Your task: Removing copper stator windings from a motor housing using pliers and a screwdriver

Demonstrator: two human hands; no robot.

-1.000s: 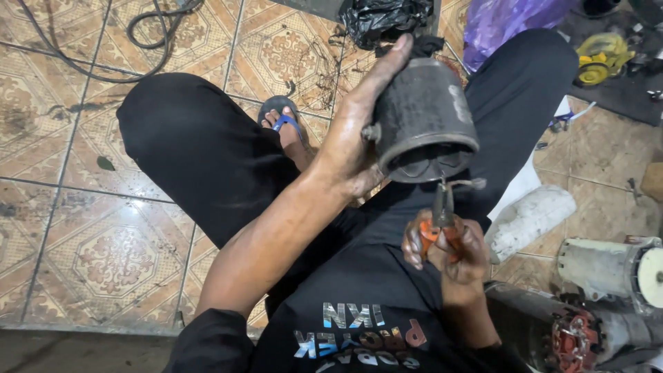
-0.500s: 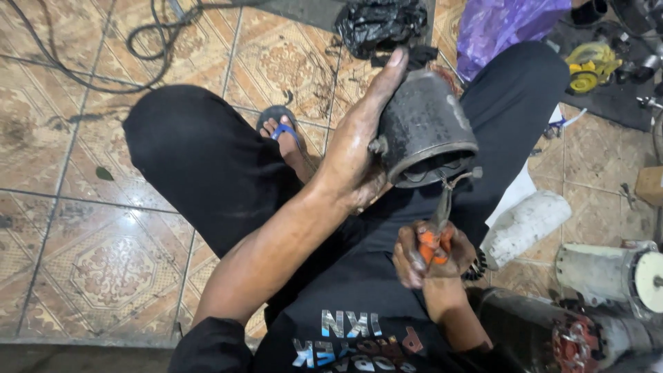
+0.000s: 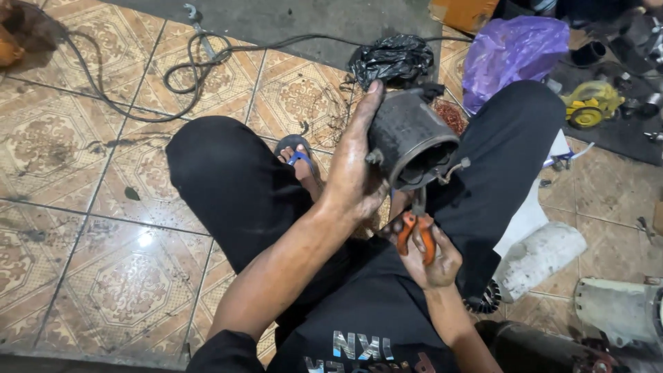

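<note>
I sit cross-legged on a tiled floor in black trousers. My left hand (image 3: 353, 173) grips a grimy dark metal motor housing (image 3: 407, 135), a cylinder held over my lap with its open end tilted toward me. My right hand (image 3: 428, 259) holds orange-handled pliers (image 3: 416, 231) just below that open end. The plier jaws reach up to the housing's lower rim, where a bent wire or tab sticks out (image 3: 456, 169). What the jaws bite on is hidden.
A black cable (image 3: 173, 76) loops across the patterned tiles behind my knee. A black plastic bag (image 3: 390, 59), a purple bag (image 3: 511, 48) and a yellow part (image 3: 587, 107) lie beyond. White motor parts (image 3: 539, 259) sit by my right leg.
My view has shifted, so the scene sits lower and further right. Both hands keep their hold; the pliers stay at the housing's lower rim.
</note>
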